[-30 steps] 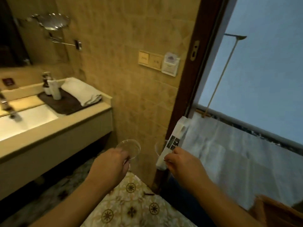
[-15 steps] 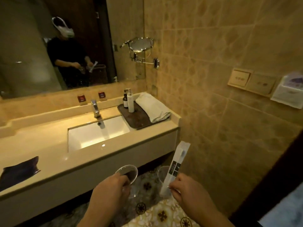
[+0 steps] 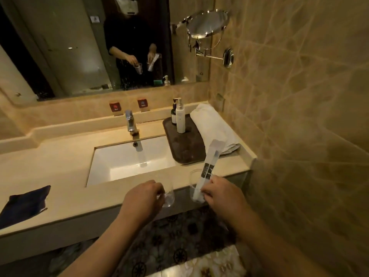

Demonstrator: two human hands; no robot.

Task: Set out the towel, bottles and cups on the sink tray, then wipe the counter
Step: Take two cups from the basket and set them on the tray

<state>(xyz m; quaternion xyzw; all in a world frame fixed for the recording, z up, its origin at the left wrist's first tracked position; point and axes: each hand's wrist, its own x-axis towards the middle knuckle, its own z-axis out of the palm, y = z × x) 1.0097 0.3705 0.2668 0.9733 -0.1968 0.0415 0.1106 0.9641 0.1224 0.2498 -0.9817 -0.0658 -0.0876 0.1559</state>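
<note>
My left hand (image 3: 142,198) grips a clear glass cup (image 3: 167,188) at the counter's front edge. My right hand (image 3: 223,194) holds a second clear cup (image 3: 194,180) together with a long white packet (image 3: 209,162) that sticks up out of it. Behind them, right of the basin, lies the dark tray (image 3: 186,146). On its far end stand a white pump bottle (image 3: 180,118) and a dark bottle (image 3: 174,114). A rolled white towel (image 3: 213,126) lies along the tray's right side.
The white basin (image 3: 129,158) and chrome tap (image 3: 130,121) are in the middle of the beige counter (image 3: 60,166). A dark cloth (image 3: 24,202) lies at the counter's left front. A tiled wall with a round swing mirror (image 3: 207,24) closes the right side.
The view has swung left from the doorway to the sink and come closer. Both hands, still holding the cups and packet, now reach the counter's front edge.
</note>
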